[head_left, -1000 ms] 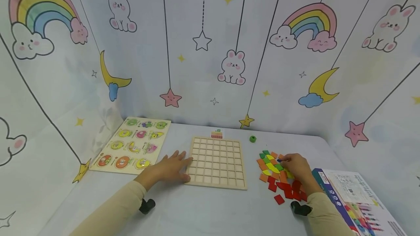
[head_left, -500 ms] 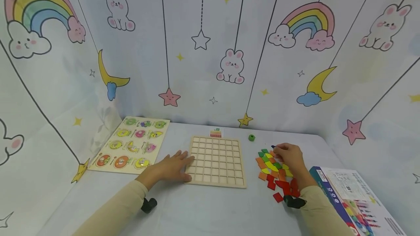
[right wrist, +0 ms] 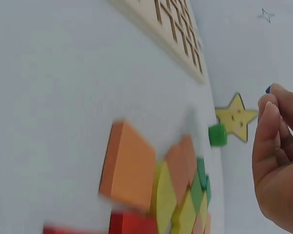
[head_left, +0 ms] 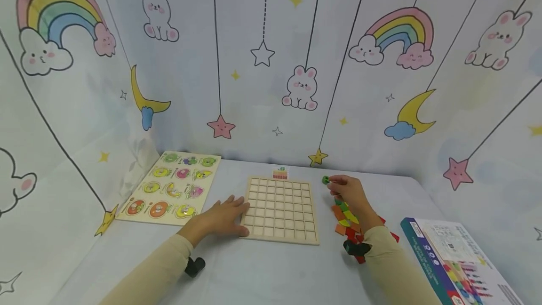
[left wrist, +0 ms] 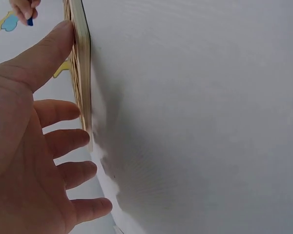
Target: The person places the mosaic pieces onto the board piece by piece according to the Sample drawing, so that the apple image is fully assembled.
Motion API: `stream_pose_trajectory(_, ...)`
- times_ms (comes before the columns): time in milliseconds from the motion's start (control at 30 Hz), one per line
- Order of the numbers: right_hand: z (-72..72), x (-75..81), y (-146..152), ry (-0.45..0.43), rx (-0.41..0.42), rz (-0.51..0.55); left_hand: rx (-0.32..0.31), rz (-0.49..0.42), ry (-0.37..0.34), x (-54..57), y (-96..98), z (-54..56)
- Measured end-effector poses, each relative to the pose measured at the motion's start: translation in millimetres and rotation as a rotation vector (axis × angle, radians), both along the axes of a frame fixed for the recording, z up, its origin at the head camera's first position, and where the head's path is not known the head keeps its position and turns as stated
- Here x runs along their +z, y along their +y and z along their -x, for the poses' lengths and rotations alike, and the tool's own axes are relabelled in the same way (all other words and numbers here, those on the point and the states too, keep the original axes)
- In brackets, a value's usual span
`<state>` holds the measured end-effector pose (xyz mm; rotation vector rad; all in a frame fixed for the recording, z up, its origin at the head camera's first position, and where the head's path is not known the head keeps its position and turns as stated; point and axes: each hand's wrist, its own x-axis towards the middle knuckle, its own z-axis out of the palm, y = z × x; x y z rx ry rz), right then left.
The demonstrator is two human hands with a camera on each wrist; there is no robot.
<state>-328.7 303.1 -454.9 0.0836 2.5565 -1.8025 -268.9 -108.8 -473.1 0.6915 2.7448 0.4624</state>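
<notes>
In the head view, your left hand [head_left: 224, 218] lies at the left edge of the one wooden grid board [head_left: 281, 208], fingers spread and curled round nothing. Lean on that edge unevenly and the board could skew on the desk [head_left: 275, 276]. Your right hand [head_left: 349, 192] hangs over the far end of the heap of coloured blocks [head_left: 347, 217], fingers drawn together near the single green bead [head_left: 325, 180]; a stray knuckle might send that bead rolling. You also have one fruit puzzle board [head_left: 169, 187] with twelve pictures, one small printed card [head_left: 281, 172] behind the grid and one printed box [head_left: 461, 258] at the right. Your right forearm covers part of the heap, so you cannot get its full count.

In the left wrist view, all five digits stretch apart, the thumb tip against the grid's rim, gripping nothing. Top left, your right hand pinches one blue block [left wrist: 30, 22].

In the right wrist view, just a sliver of that blue block shows at your fingertips, with the bead visibly apart from them. So small a hold could slip if the block gets bumped. Below, count one large orange block [right wrist: 132, 168] nearest you and at least two yellow blocks [right wrist: 164, 197].
</notes>
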Motion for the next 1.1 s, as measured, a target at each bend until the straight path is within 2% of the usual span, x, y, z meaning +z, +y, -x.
stream_pose_trajectory(233,16.0,-4.0,-42.6,0.022,0.028,-0.058,-0.021,0.005,-0.002,0.7,1.8,2.0)
stream_pose_trajectory(533,23.5,-15.0,-93.4,0.064,0.076,-0.133,-0.034,0.015,0.017,4.0,2.7,3.3)
stream_pose_trajectory(800,31.7,-20.2,-129.2,0.178,0.154,-0.42,-0.03,0.008,0.012,8.6,3.8,2.0)
stream_pose_trajectory(1000,33.3,-25.5,-153.8,0.236,0.214,-0.586,-0.013,0.011,0.022,8.9,5.4,1.9)
stream_pose_trajectory(1100,32.4,-29.1,-161.2,0.235,0.221,-0.64,-0.011,0.003,0.016,8.1,6.6,2.1)
